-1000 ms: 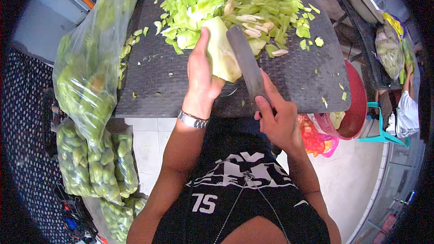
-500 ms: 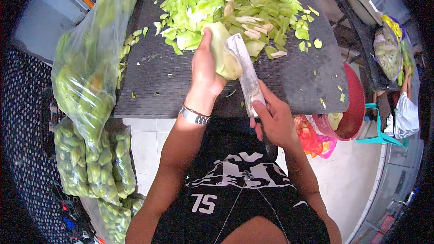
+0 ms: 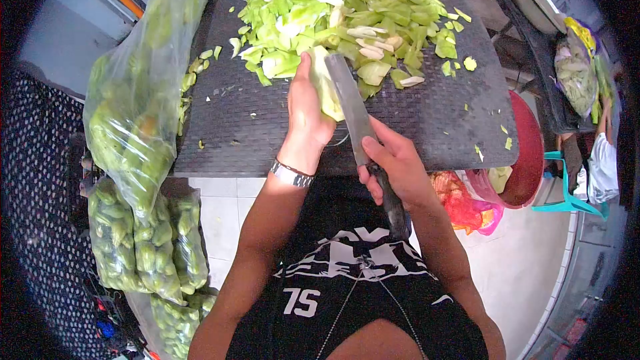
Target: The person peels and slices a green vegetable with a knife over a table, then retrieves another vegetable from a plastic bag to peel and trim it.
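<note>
My left hand (image 3: 309, 115) is closed round a pale green, peeled chayote (image 3: 325, 83), with the thumb up along its side. In my right hand (image 3: 397, 163) is a kitchen knife (image 3: 351, 103), gripped where the black handle meets the broad blade, thumb against the metal. The blade lies along the right side of the chayote, its tip pointing away from me. Just beyond both hands is a big heap of green slices and peelings (image 3: 287, 7) on the dark textured tabletop (image 3: 247, 137).
Clear bags of green chayotes hang over the left table edge (image 3: 133, 120) and stand below it (image 3: 147, 247). A red tub (image 3: 527, 153), a red and pink bag (image 3: 460, 203) and a turquoise stool (image 3: 567, 193) are at the right. Another person's arm (image 3: 603, 120) shows at far right.
The knife has turned, its blade now steeper and edge-on beside the chayote, and more of the black handle shows. The chayote has rotated slightly in my left hand.
</note>
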`<action>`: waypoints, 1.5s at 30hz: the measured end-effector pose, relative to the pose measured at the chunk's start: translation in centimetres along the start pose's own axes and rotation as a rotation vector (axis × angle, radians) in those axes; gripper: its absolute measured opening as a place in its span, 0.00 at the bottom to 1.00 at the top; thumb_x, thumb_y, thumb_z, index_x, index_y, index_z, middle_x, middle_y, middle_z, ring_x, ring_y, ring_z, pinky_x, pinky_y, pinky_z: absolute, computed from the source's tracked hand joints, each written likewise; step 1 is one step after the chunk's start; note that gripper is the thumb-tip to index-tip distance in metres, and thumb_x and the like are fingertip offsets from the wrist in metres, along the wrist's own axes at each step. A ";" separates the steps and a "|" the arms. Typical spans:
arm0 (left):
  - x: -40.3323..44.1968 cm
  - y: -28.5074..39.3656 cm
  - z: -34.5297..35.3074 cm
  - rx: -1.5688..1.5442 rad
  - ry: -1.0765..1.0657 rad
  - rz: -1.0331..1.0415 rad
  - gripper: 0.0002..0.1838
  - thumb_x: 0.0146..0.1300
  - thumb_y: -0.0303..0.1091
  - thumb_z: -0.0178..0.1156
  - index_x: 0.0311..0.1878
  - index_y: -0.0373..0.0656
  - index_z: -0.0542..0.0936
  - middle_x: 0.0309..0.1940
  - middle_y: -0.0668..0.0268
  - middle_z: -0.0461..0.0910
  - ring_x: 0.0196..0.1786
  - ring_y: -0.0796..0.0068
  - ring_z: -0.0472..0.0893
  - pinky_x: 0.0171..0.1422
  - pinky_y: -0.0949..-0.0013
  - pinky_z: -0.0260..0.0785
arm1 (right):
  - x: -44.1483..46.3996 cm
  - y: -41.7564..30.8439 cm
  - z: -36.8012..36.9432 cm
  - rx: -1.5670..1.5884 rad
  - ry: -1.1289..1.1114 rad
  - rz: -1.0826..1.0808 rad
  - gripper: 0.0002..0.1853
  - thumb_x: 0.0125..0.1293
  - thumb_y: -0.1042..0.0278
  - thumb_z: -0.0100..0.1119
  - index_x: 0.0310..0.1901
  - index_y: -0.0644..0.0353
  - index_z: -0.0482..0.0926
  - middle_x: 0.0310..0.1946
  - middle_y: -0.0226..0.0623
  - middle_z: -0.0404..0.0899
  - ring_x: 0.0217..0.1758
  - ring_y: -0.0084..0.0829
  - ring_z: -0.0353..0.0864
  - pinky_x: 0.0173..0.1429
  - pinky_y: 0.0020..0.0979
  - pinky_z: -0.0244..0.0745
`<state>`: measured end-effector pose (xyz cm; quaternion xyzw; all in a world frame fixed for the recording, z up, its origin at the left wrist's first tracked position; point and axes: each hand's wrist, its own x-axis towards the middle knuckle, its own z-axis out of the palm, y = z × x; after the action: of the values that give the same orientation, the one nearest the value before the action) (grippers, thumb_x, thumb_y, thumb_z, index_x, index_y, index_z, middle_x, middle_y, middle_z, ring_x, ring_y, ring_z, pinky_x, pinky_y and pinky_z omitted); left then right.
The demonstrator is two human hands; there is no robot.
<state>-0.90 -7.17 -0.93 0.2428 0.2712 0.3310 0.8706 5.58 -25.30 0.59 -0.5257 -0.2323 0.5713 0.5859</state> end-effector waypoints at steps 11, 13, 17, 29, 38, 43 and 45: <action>-1.7 0.7 -0.2 0.048 -0.045 0.049 0.26 0.80 0.53 0.43 0.60 0.40 0.75 0.47 0.55 0.84 0.46 0.58 0.86 0.55 0.55 0.80 | 1.6 -1.8 -0.2 -0.474 0.330 -0.218 0.21 0.67 0.61 0.70 0.56 0.61 0.76 0.27 0.33 0.82 0.19 0.21 0.76 0.23 0.27 0.72; -1.6 0.1 -0.6 0.095 -0.039 0.098 0.27 0.80 0.54 0.43 0.61 0.39 0.75 0.48 0.54 0.84 0.47 0.57 0.86 0.56 0.54 0.80 | 1.8 -1.7 0.7 -0.584 0.391 -0.320 0.20 0.65 0.63 0.73 0.52 0.62 0.77 0.26 0.30 0.81 0.18 0.18 0.74 0.21 0.24 0.69; -1.6 -1.1 -1.1 0.200 -0.049 0.225 0.28 0.81 0.55 0.43 0.61 0.38 0.74 0.47 0.55 0.83 0.46 0.62 0.85 0.53 0.58 0.80 | 2.7 -1.3 1.6 -0.594 0.444 -0.348 0.21 0.61 0.63 0.77 0.50 0.63 0.79 0.27 0.29 0.81 0.19 0.17 0.75 0.22 0.23 0.69; -3.0 -1.9 -1.2 0.219 -0.069 0.270 0.23 0.83 0.50 0.41 0.62 0.40 0.70 0.45 0.58 0.81 0.43 0.69 0.84 0.47 0.65 0.79 | 4.4 -2.9 -0.5 0.010 0.153 -0.179 0.14 0.62 0.64 0.74 0.43 0.59 0.80 0.20 0.24 0.75 0.18 0.18 0.72 0.24 0.22 0.67; -3.3 4.2 -5.9 -0.161 0.082 0.161 0.23 0.70 0.31 0.50 0.67 0.33 0.67 0.60 0.47 0.76 0.64 0.45 0.77 0.69 0.32 0.69 | 12.4 -9.0 -3.3 -0.346 0.314 -0.514 0.14 0.64 0.63 0.73 0.39 0.64 0.79 0.22 0.29 0.79 0.18 0.22 0.77 0.22 0.30 0.71; -3.1 6.8 -5.8 -0.102 0.275 0.276 0.21 0.75 0.33 0.47 0.66 0.33 0.67 0.60 0.48 0.76 0.62 0.46 0.78 0.66 0.29 0.70 | 11.0 -6.1 -5.4 -0.398 0.395 -0.484 0.13 0.66 0.63 0.71 0.41 0.64 0.80 0.25 0.32 0.81 0.18 0.22 0.77 0.21 0.29 0.71; -1.2 7.0 -4.2 -0.053 0.147 0.338 0.19 0.75 0.33 0.47 0.64 0.33 0.69 0.57 0.50 0.78 0.58 0.49 0.82 0.64 0.36 0.75 | 9.2 -3.5 -6.2 -0.332 0.395 -0.425 0.12 0.67 0.64 0.70 0.41 0.64 0.80 0.25 0.32 0.81 0.18 0.22 0.77 0.20 0.29 0.72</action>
<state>-7.45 -2.31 0.55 0.2371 0.2808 0.4963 0.7865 14.72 -18.33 -1.42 -0.6544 -0.3086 0.2777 0.6320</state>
